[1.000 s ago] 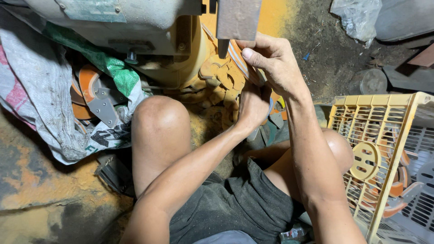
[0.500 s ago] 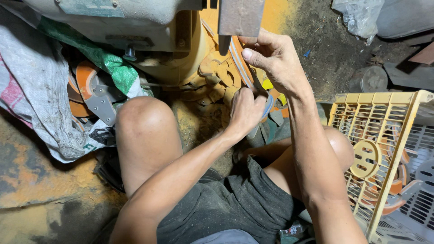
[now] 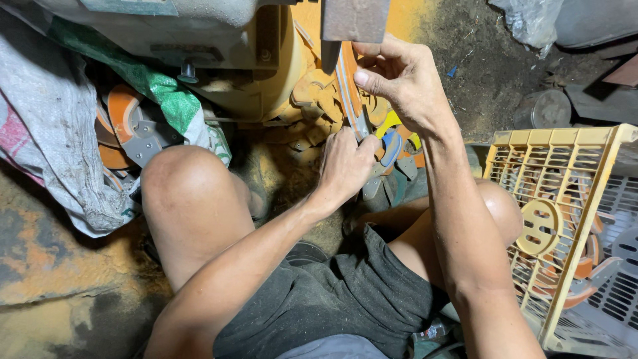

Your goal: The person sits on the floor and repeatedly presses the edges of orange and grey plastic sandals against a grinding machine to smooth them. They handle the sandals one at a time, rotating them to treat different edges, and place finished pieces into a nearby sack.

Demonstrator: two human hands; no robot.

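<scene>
**Left hand now up at the strip; both hands closed on one piece**

Since the earlier frames, the left hand (image 3: 342,166) has come up off the heap of orange-dusted parts and now meets the lower end of the strip, while the left knee (image 3: 183,179) has swung further left. The right hand (image 3: 399,83) has barely shifted. Judged from this, the work has passed from fetching to handling one piece with both hands.

Item in hand: a narrow orange and grey strip (image 3: 347,86), standing close to upright, its top end just under the dark rectangular block (image 3: 355,18) at the far edge of the view.

Grips: the right hand's thumb and fingers are pinched closed on the upper part of the strip. The left hand is curled closed around the lower end; its fingertips are hidden behind the knuckles, so the exact hold cannot be told. The strip therefore runs between the two grips, right hand far, left hand near.

Surroundings: behind the strip lies the pile of orange-dusted parts (image 3: 312,106) against a yellow-orange machine housing (image 3: 266,80). Just right of the left hand sit coloured pieces, blue and yellow among them (image 3: 391,143). A green woven sack (image 3: 159,93) lies to the left. A yellow plastic crate (image 3: 565,199) holding round slotted parts stands to the right, well apart from both hands.
</scene>
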